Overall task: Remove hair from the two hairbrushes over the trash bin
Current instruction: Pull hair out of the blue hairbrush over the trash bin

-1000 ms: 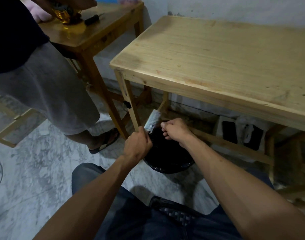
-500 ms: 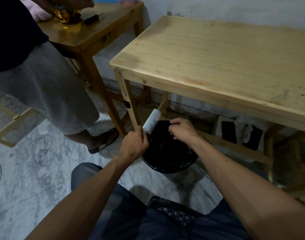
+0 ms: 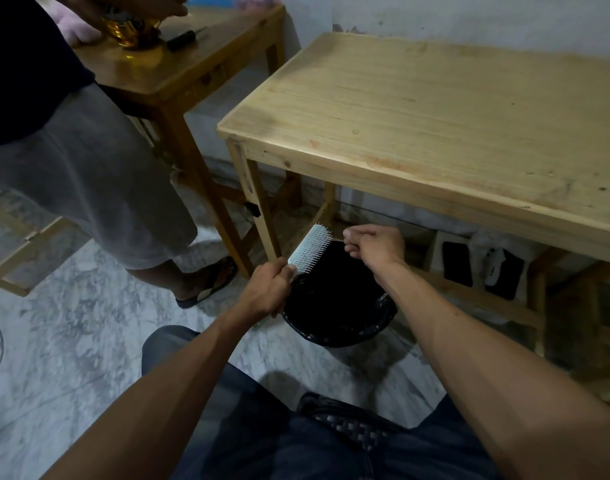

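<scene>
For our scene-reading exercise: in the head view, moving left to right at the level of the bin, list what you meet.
Sandalled foot of a standing person → left hand gripping the brush handle → white hairbrush over the trash bin → right hand, fingers curled → dark items under the light wooden table.
</scene>
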